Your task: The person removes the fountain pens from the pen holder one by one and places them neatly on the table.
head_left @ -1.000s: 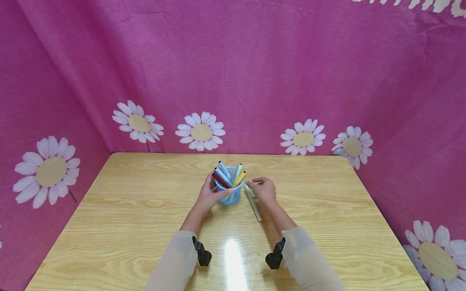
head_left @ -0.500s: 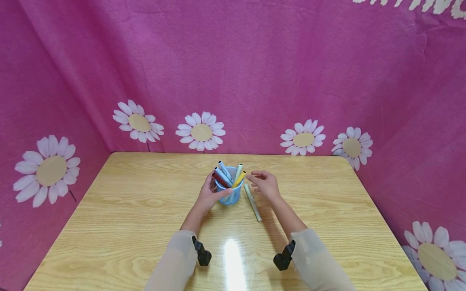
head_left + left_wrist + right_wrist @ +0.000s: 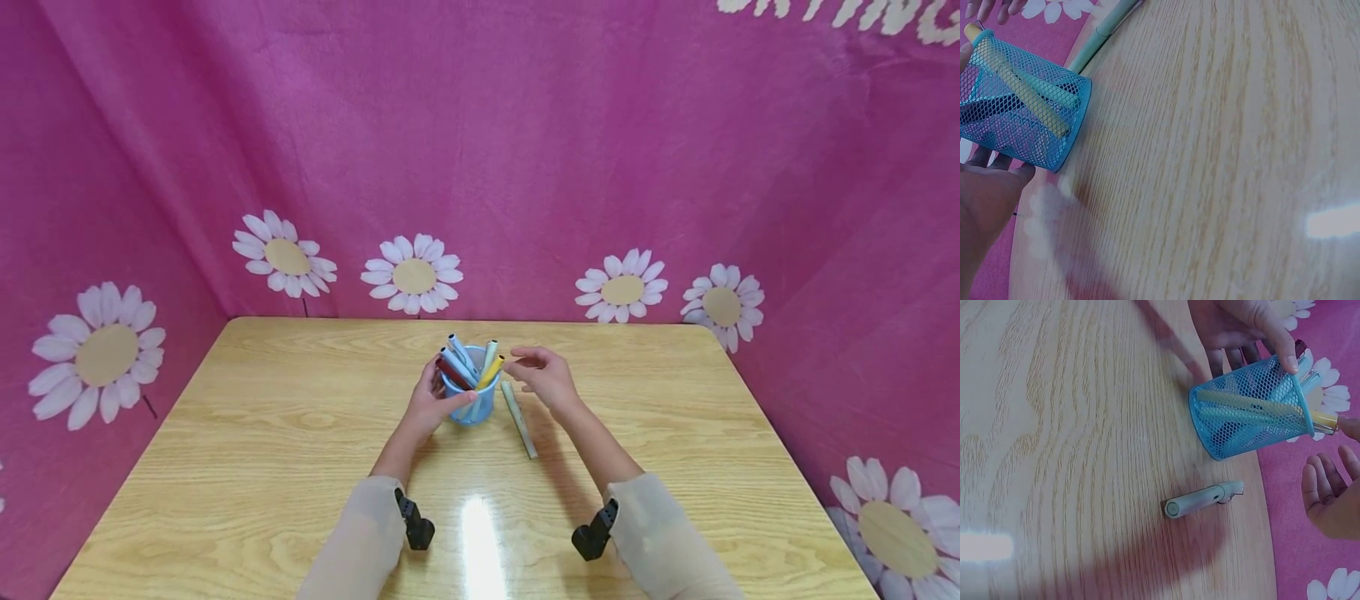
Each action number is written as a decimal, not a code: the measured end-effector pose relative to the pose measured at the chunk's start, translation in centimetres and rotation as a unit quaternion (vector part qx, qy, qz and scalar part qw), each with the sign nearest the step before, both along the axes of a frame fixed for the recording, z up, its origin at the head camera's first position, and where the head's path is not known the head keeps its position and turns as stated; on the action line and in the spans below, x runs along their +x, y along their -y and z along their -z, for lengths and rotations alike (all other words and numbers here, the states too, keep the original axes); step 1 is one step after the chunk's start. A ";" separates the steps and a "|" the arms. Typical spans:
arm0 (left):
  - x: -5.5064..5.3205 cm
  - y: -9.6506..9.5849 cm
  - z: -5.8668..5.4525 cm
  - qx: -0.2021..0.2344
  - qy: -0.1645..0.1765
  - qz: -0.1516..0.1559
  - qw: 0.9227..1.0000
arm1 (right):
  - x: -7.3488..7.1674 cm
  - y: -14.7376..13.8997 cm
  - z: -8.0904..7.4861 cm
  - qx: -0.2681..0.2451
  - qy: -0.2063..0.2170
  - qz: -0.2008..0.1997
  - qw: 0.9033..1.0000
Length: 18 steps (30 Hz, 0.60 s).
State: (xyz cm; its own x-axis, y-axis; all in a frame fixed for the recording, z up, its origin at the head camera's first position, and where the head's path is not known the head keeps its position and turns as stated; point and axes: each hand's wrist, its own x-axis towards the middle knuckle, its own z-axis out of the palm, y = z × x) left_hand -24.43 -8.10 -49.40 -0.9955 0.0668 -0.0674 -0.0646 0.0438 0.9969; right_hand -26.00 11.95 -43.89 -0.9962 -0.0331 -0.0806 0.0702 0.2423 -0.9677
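A blue mesh pen holder (image 3: 470, 408) stands upright on the table, gripped by my left hand (image 3: 431, 404); the thumb crosses its front near the rim while the fingers wrap the far left side. Several pens stick out, among them a dark red pen (image 3: 453, 372), light blue pens (image 3: 457, 360), a pale green pen (image 3: 490, 353) and a yellow pen (image 3: 491, 371). Beside the yellow pen's upper end is my right hand (image 3: 547, 379), a fingertip at or touching that end, other fingers loosely bent. Below this hand a pale green pen (image 3: 1200, 499) lies on the table.
The wooden table (image 3: 300, 483) reaches back to a pink cloth (image 3: 480, 167) with printed white daisies. Cloth also hangs along both sides. A bright light reflection (image 3: 480, 542) shows on the front of the tabletop.
My right hand has risen from the lying pale green pen toward the yellow pen's end, its forearm swinging right. My left hand keeps its hold on the pen holder.
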 end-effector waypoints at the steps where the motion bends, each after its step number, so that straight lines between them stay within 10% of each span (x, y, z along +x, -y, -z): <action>1: 0.0 0.0 -0.1 0.001 0.002 0.001 1.000 | 0.0 0.1 0.0 -0.002 -0.002 -0.002 1.000; 8: 0.8 0.2 -1.8 0.019 0.005 0.016 1.000 | 0.2 0.7 0.0 -0.020 0.002 -0.016 1.000; 18: -0.1 0.0 -0.1 0.013 -0.007 0.002 1.000 | 0.0 1.7 0.9 -0.012 0.000 -0.006 1.000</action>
State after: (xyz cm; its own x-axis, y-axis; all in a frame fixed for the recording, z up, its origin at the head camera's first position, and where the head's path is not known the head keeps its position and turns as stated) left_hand -24.51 -8.11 -49.35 -0.9960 0.0721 -0.0518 -0.0507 0.0178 0.9986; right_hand -26.03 10.23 -44.80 -0.9957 -0.0467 -0.0800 0.0678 0.2208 -0.9730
